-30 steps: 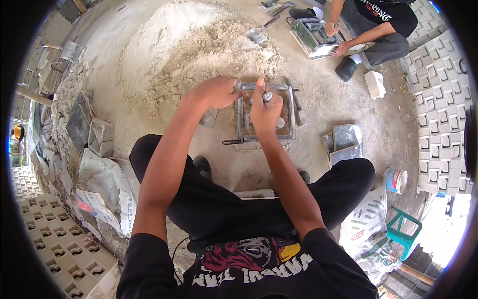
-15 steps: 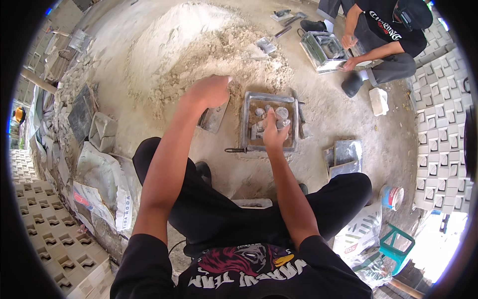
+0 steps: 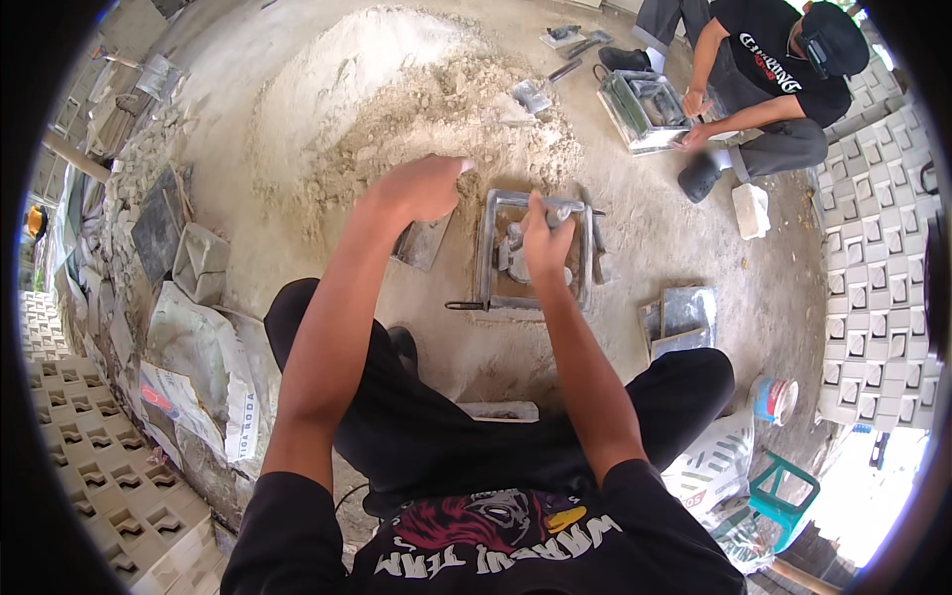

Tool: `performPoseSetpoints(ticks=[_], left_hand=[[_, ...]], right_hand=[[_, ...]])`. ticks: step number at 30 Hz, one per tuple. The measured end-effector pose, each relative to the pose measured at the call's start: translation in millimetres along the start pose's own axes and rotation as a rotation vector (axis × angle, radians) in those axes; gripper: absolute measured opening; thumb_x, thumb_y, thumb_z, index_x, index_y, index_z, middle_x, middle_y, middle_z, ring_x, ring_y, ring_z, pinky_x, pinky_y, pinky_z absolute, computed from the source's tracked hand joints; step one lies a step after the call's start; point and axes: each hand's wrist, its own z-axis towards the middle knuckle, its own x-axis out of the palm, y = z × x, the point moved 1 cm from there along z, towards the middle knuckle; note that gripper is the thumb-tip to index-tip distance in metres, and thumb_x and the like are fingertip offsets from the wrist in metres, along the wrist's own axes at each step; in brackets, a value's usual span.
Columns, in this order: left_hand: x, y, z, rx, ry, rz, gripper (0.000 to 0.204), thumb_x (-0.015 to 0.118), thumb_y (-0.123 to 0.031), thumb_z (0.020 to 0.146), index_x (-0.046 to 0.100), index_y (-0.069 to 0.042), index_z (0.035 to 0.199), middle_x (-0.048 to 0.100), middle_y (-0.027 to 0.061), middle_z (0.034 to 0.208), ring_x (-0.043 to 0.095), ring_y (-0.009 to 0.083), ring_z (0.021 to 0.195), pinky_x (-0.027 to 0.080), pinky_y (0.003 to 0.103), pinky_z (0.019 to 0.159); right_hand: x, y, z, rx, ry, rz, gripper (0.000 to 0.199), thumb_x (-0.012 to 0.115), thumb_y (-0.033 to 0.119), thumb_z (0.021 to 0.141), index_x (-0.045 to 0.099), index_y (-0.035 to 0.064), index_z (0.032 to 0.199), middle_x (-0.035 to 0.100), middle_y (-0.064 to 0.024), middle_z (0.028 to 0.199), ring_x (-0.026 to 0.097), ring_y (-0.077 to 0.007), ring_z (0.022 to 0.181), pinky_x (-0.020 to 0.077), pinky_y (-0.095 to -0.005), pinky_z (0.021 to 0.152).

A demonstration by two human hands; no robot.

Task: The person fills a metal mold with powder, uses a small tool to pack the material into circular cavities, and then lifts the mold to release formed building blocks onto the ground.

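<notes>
A rectangular metal mould frame point(image 3: 483, 260) lies on the ground before me, with sandy material and pale rounded grey shapes point(image 3: 515, 238) inside. Over its far half, my right hand point(image 3: 547, 243) is closed round a grey piece with a rounded end point(image 3: 561, 212); the fingers hide most of it and part of the interior. Left of the frame, my left hand point(image 3: 421, 188) hovers closed at the near edge of the sand heap point(image 3: 416, 119). What it holds, if anything, is hidden. Partly under that hand is a flat grey plate point(image 3: 424, 246).
A co-worker point(image 3: 764, 79) sits at the far right with another mould frame point(image 3: 645, 109). A trowel point(image 3: 533, 95) rests by the heap. Dark plates point(image 3: 686, 312), a white block point(image 3: 751, 211), a bucket point(image 3: 775, 400) and a green stool point(image 3: 783, 501) stand right; stacked pale blocks point(image 3: 109, 466) line the left.
My right hand has moved slightly farther from me over the frame, with the grey piece in its grip. My left hand has shifted only a little to the right.
</notes>
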Motion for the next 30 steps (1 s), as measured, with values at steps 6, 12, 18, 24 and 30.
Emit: performPoseSetpoints(ticks=[6,12,18,24,30], left_hand=[[-7,1,-9,-0.035,-0.026,-0.088,0.053,0.04,-0.003,0.082,0.049,-0.011,0.134,0.061,0.0203,0.116,0.06,0.0339,0.101,0.047,0.042,0.086],[-13,9,-11,-0.028,-0.021,-0.04,0.048,0.04,-0.007,0.086,0.049,-0.01,0.133,0.062,0.0185,0.114,0.062,0.0317,0.099,0.047,0.04,0.084],[-18,3,-17,-0.049,-0.005,-0.093,0.048,0.04,-0.007,0.087,0.047,-0.011,0.135,0.061,0.0195,0.117,0.061,0.0321,0.102,0.046,0.04,0.088],[-22,10,-7,-0.027,0.007,-0.086,0.049,0.04,-0.005,0.086,0.048,-0.01,0.134,0.058,0.0199,0.122,0.057,0.0318,0.11,0.045,0.039,0.092],[-13,11,-7,0.014,-0.011,-0.11,0.049,0.039,-0.005,0.086,0.048,-0.01,0.134,0.059,0.0188,0.123,0.057,0.0321,0.112,0.045,0.039,0.093]], right_hand=[[6,42,8,-0.037,0.027,-0.087,0.036,0.059,0.021,0.093,0.053,0.004,0.062,0.05,0.003,0.057,0.043,-0.0057,0.05,0.032,-0.0255,0.044],[1,4,8,-0.002,0.089,0.011,0.034,0.06,0.018,0.093,0.054,0.004,0.062,0.049,0.0031,0.058,0.044,-0.005,0.052,0.0317,-0.0239,0.044],[6,43,13,-0.039,0.038,-0.093,0.029,0.06,0.016,0.092,0.055,0.0036,0.067,0.049,0.0028,0.058,0.044,-0.0044,0.051,0.0328,-0.0245,0.044],[-13,-9,22,0.08,-0.032,0.084,0.03,0.059,0.017,0.093,0.05,0.0071,0.066,0.048,0.0023,0.056,0.041,-0.0057,0.048,0.0325,-0.0246,0.044],[-1,34,25,-0.074,0.059,0.009,0.038,0.057,0.021,0.093,0.049,0.0082,0.058,0.046,0.0031,0.052,0.041,-0.0054,0.047,0.0279,-0.025,0.043]])
